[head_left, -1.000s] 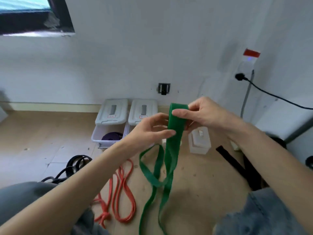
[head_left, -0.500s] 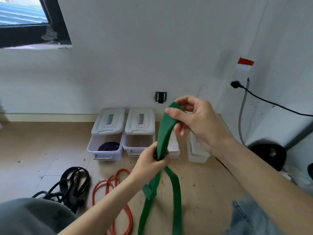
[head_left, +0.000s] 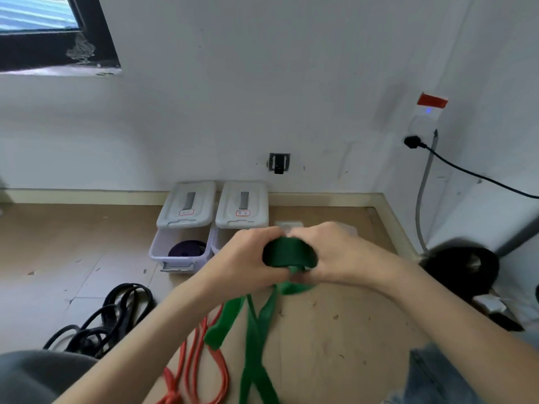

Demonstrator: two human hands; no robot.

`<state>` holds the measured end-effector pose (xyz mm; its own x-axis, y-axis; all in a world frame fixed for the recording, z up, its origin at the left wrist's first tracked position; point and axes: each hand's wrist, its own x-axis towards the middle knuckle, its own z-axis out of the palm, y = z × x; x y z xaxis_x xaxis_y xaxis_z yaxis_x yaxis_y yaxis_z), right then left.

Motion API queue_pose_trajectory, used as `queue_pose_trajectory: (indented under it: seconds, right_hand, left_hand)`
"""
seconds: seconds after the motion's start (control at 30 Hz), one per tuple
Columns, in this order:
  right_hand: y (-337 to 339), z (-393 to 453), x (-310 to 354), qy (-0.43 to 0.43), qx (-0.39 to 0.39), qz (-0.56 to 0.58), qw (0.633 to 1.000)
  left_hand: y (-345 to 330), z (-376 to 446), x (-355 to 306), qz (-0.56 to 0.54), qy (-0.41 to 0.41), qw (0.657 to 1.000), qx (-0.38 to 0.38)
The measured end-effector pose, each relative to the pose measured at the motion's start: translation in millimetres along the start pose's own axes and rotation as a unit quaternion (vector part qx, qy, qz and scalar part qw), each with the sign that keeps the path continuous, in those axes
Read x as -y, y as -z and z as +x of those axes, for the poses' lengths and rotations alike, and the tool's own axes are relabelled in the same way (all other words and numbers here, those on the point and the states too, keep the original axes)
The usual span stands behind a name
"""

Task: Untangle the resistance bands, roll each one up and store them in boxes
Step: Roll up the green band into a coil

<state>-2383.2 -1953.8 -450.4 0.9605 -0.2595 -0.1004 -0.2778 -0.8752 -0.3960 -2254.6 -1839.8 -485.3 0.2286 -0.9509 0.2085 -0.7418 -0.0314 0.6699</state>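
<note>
Both hands have dropped lower; left hand [head_left: 250, 258] and right hand [head_left: 335, 252] grasp the green band [head_left: 287, 253] roll; loose tail may twist, unravelling it

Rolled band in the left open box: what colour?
Dark purple; the rolled band shows best in the head view, inside the left box.

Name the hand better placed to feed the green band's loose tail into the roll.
Left, probably. The left hand sits directly above the hanging tail of the green band, while the right hand cups the roll.
</note>
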Motion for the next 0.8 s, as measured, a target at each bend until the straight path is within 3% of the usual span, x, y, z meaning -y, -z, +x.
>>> queue_pose_trajectory:
  seconds: [0.1, 0.17, 0.23, 0.3, 0.33, 0.37, 0.4, 0.47, 0.53, 0.57, 0.63, 0.7, 0.8]
  right_hand:
    - [1, -4, 5, 0.023, -0.083, 0.020, 0.996]
    - [5, -6, 9, 0.056, -0.112, 0.103, 0.987]
    - [10, -8, 13, 0.076, -0.150, 0.238, 0.957]
    - [15, -8, 8, 0.066, -0.204, 0.383, 0.899]
    - [19, -8, 2, 0.055, -0.230, 0.422, 0.875]
    - [24, -8, -5, 0.036, -0.245, 0.409, 0.878]
    - [26, -9, -15, 0.002, -0.240, 0.351, 0.905]
    - [23, -11, -35, -0.091, -0.114, 0.150, 0.978]
    - [11, -14, -43, -0.151, 0.058, -0.005, 0.987]
    - [5, -15, -42, -0.156, 0.096, -0.018, 0.983]
    - [5, -14, -29, -0.135, 0.069, 0.117, 0.981]
    - [8, -12, -15, -0.063, 0.026, 0.281, 0.957]
    - [-1, -12, -1, -0.001, 0.018, 0.335, 0.942]
  left_hand:
    - [-7, -6, 17, -0.031, 0.024, 0.999, 0.015]
    - [-23, -16, 30, -0.076, 0.079, 0.992, 0.056]
    - [-42, -27, 43, -0.081, 0.116, 0.986, 0.088]
    - [-52, -32, 50, -0.042, 0.104, 0.987, 0.114]
    - [-51, -31, 49, -0.022, 0.097, 0.988, 0.117]
    - [-45, -28, 47, -0.019, 0.093, 0.990, 0.108]
    - [-35, -24, 42, -0.050, 0.100, 0.990, 0.085]
    - [-4, -13, 25, -0.204, 0.123, 0.971, -0.025]
    - [29, -4, 6, -0.303, 0.080, 0.939, -0.145]
    - [40, -3, -3, -0.274, 0.039, 0.946, -0.168]
    - [44, -2, -18, -0.130, -0.016, 0.980, -0.146]
    - [33, -2, -26, -0.043, -0.034, 0.993, -0.109]
    - [19, 1, -25, -0.016, -0.025, 0.996, -0.085]
